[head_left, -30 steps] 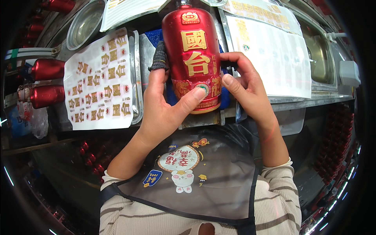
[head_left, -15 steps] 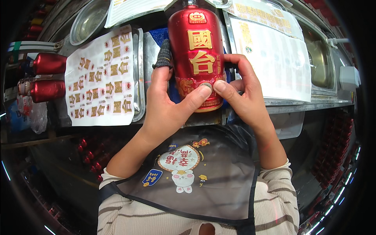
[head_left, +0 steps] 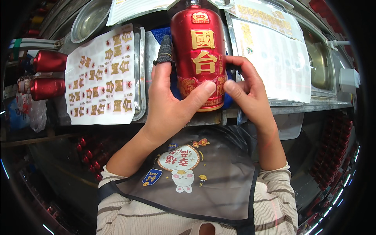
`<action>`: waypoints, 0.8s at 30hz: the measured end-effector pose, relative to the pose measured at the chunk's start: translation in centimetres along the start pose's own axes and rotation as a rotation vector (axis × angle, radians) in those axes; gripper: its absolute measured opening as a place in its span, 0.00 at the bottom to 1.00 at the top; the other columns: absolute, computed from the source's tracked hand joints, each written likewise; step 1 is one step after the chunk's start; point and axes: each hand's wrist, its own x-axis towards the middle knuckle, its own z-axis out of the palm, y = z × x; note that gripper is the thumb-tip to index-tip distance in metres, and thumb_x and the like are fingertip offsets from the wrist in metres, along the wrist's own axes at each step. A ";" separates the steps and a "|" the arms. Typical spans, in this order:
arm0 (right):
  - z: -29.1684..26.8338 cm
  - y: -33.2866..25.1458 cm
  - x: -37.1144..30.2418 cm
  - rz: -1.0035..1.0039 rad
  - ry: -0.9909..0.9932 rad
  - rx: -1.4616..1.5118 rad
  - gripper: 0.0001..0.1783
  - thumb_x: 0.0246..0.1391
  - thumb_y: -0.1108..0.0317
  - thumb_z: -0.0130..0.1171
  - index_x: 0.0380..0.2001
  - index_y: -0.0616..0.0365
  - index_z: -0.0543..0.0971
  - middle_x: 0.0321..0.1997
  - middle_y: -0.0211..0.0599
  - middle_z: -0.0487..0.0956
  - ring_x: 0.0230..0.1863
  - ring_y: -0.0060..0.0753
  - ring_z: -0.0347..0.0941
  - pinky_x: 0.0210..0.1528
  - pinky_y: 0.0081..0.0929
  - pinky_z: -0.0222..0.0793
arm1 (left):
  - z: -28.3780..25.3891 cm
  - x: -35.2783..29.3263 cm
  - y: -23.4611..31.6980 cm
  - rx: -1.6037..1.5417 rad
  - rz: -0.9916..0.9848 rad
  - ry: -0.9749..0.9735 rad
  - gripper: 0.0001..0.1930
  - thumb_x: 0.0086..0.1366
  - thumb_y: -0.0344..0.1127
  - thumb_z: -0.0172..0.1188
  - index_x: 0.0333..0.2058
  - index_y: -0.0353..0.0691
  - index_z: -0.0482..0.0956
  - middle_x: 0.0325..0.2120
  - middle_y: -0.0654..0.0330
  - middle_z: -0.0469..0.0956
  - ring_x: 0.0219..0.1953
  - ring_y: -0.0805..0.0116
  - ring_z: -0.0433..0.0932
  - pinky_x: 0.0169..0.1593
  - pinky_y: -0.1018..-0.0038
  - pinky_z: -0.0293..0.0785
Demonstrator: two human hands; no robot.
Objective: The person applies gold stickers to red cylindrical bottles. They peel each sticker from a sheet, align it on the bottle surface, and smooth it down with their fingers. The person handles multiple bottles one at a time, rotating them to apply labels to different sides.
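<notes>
We find large gold characters (head_left: pixel 203 39) down the red bottle (head_left: pixel 199 55) between the left hand (head_left: pixel 168 102) and right hand (head_left: pixel 251 94), rows of gold characters (head_left: pixel 118 105) on the white sheet (head_left: pixel 102 93) left of the left hand, gold lettering (head_left: pixel 246 34) on the paper (head_left: pixel 276 64) right of the right hand, and red characters (head_left: pixel 182 156) on the apron (head_left: pixel 223 176) below both

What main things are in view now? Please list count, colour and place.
Held bottle: 1, red and gold, upper centre
Sticker sheet: 1, white and gold, left
Side bottles: 2, red, left of sticker sheet
Other sheets: at least 3, white, top and right
Bowl: 1, silver, upper left
Cloth: 1, blue, beside held bottle
Apron: 1, dark grey, lower centre
Left hand: 1, dark finger cover, bottle's left
Right hand: 1, mostly bare, bottle's right
</notes>
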 end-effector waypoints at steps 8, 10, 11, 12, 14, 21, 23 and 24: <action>-0.1 0.3 0.5 0.016 -0.006 0.085 0.29 0.55 0.64 0.67 0.56 0.63 0.70 0.50 0.35 0.75 0.26 0.07 0.67 0.26 0.08 0.62 | 0.8 0.2 0.3 0.105 -0.015 0.044 0.26 0.52 0.43 0.74 0.43 0.34 0.73 0.38 0.52 0.80 0.43 0.56 0.74 0.58 0.57 0.60; -0.1 0.3 0.5 0.013 -0.015 0.079 0.28 0.56 0.65 0.67 0.56 0.63 0.70 0.50 0.34 0.75 0.26 0.07 0.67 0.26 0.08 0.62 | 1.2 0.3 0.8 0.106 -0.043 0.041 0.27 0.51 0.44 0.74 0.43 0.34 0.72 0.36 0.52 0.80 0.43 0.56 0.74 0.58 0.56 0.59; -0.4 0.3 0.5 -0.005 -0.032 0.020 0.28 0.56 0.65 0.67 0.56 0.63 0.70 0.50 0.34 0.75 0.27 0.07 0.68 0.27 0.08 0.63 | 1.3 0.3 0.9 0.111 -0.052 0.046 0.27 0.50 0.44 0.74 0.43 0.34 0.72 0.36 0.52 0.80 0.43 0.56 0.74 0.58 0.56 0.59; -0.6 0.4 0.6 -0.023 -0.049 -0.038 0.27 0.56 0.66 0.66 0.56 0.63 0.70 0.50 0.34 0.75 0.28 0.08 0.69 0.27 0.08 0.64 | 1.4 0.4 0.8 0.125 -0.053 0.059 0.28 0.50 0.44 0.74 0.43 0.34 0.72 0.36 0.52 0.80 0.43 0.55 0.74 0.58 0.56 0.59; -0.6 0.6 1.0 -0.017 -0.048 -0.021 0.26 0.57 0.66 0.66 0.56 0.63 0.70 0.50 0.34 0.75 0.28 0.08 0.70 0.28 0.08 0.65 | 1.3 0.5 0.6 0.148 -0.044 0.071 0.29 0.50 0.45 0.75 0.42 0.33 0.72 0.37 0.51 0.80 0.44 0.54 0.75 0.58 0.57 0.61; -0.1 -0.4 0.3 0.081 -0.039 0.109 0.23 0.63 0.67 0.58 0.58 0.62 0.70 0.50 0.32 0.75 0.32 0.08 0.69 0.33 0.10 0.66 | -0.4 0.3 0.7 -0.179 -0.083 -0.006 0.32 0.60 0.37 0.69 0.57 0.28 0.66 0.55 0.42 0.72 0.57 0.56 0.71 0.61 0.62 0.66; -0.2 -0.9 -0.5 0.067 -0.055 0.035 0.24 0.65 0.67 0.55 0.61 0.63 0.68 0.50 0.32 0.76 0.32 0.08 0.67 0.34 0.10 0.65 | -2.1 -0.3 0.4 -0.428 -0.128 -0.082 0.36 0.65 0.29 0.63 0.67 0.29 0.55 0.64 0.45 0.64 0.67 0.61 0.61 0.68 0.65 0.59; -0.1 -1.0 -0.9 0.060 -0.063 -0.001 0.24 0.65 0.68 0.54 0.62 0.63 0.68 0.50 0.31 0.76 0.33 0.08 0.67 0.34 0.11 0.65 | -2.6 -0.6 -0.3 -0.353 -0.054 -0.096 0.37 0.64 0.30 0.64 0.67 0.29 0.55 0.65 0.46 0.64 0.68 0.61 0.60 0.68 0.65 0.58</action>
